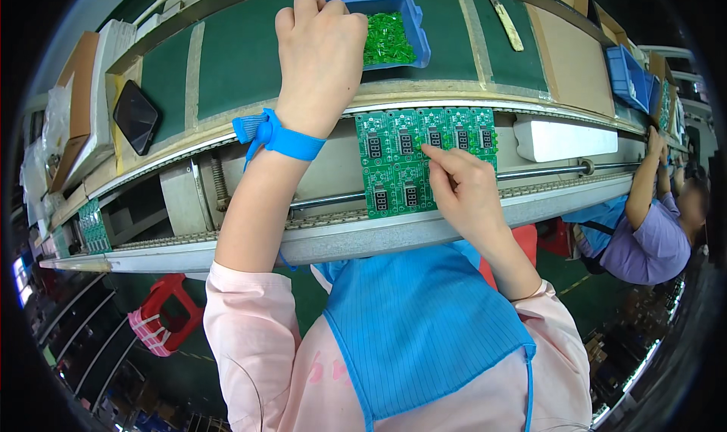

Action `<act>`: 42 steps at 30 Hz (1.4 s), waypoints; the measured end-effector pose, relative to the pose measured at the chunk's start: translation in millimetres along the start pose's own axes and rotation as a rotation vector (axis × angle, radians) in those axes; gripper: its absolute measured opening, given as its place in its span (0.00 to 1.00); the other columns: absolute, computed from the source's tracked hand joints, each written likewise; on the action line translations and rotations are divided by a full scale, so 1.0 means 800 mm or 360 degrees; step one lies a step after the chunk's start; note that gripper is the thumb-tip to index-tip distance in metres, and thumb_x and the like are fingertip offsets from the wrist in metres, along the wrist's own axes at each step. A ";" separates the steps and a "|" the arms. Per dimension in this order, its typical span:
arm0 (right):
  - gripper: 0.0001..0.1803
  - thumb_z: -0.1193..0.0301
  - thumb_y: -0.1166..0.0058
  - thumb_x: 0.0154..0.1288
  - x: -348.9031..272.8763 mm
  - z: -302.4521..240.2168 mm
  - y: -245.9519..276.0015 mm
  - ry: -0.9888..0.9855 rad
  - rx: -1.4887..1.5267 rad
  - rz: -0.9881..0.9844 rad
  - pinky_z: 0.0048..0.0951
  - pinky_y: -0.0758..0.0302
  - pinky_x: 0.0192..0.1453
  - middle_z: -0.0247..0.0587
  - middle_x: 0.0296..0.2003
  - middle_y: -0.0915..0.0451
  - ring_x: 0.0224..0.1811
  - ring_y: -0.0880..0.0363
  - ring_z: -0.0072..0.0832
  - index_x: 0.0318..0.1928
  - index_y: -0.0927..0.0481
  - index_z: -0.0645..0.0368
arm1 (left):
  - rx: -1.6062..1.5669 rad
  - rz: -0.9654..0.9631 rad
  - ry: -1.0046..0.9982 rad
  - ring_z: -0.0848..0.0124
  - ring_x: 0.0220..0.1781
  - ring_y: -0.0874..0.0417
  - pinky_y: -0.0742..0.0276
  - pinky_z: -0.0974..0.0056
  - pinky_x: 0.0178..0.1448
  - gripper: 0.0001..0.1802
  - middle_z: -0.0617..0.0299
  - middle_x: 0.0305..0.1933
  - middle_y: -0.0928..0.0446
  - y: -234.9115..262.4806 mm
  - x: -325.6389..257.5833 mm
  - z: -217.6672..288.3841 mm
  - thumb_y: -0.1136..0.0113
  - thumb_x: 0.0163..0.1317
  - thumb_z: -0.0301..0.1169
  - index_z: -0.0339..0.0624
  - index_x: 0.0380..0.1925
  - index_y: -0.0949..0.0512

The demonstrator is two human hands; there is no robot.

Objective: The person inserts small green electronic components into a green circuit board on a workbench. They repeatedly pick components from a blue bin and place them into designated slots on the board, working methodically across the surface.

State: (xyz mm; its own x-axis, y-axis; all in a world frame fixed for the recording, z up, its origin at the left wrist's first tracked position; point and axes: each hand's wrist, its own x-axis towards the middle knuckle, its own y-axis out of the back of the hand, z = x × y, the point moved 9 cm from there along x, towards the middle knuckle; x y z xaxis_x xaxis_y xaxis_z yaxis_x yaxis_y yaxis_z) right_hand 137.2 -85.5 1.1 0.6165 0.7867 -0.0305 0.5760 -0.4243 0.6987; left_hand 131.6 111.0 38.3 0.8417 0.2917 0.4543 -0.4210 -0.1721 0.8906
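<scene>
A black phone [137, 118] lies left on the green bench [250, 68], a knife [506, 23] lies right near cardboard [569, 57], a red stool [195, 311] stands lower left, and a purple-shirted person [655, 239] is far right, near blue bins [628, 77].

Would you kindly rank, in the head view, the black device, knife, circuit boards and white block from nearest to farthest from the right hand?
1. Circuit boards: partly beneath the right hand.
2. White block: to its right.
3. Knife: beyond, toward the top.
4. Black device: far to the left.
</scene>
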 end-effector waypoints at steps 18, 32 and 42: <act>0.13 0.74 0.51 0.75 -0.007 0.045 -0.012 -0.0551 0.1711 -0.0181 0.15 0.39 0.28 0.40 0.40 0.15 0.27 0.32 0.15 0.54 0.21 0.63 | -0.0539 0.0416 -0.0081 0.58 0.47 0.22 0.29 0.54 0.52 0.05 0.59 0.34 0.18 0.067 -0.010 0.002 0.35 0.55 0.26 0.42 0.33 0.15; 0.13 0.82 0.45 0.69 -0.004 0.026 0.008 -0.0277 0.1468 0.0017 0.19 0.29 0.39 0.35 0.40 0.22 0.36 0.26 0.16 0.51 0.17 0.66 | -0.1352 0.0209 0.0016 0.59 0.43 0.23 0.25 0.57 0.46 0.11 0.61 0.37 0.22 0.061 -0.101 0.017 0.29 0.46 0.20 0.40 0.32 0.18; 0.08 0.84 0.43 0.66 -0.004 0.019 0.017 -0.0108 0.1107 0.0262 0.20 0.27 0.42 0.38 0.41 0.21 0.41 0.24 0.20 0.44 0.18 0.67 | -0.1318 0.0136 -0.0016 0.61 0.42 0.23 0.26 0.59 0.45 0.13 0.61 0.36 0.22 0.049 -0.105 0.018 0.29 0.45 0.19 0.40 0.34 0.16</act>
State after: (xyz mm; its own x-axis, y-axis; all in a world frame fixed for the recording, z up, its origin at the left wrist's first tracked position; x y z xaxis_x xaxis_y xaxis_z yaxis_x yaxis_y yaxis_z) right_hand 151.0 -100.8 0.1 0.7438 0.6679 -0.0241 0.6674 -0.7403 0.0810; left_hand 48.9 66.5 34.4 0.7971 0.2996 0.5243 -0.5925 0.5559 0.5830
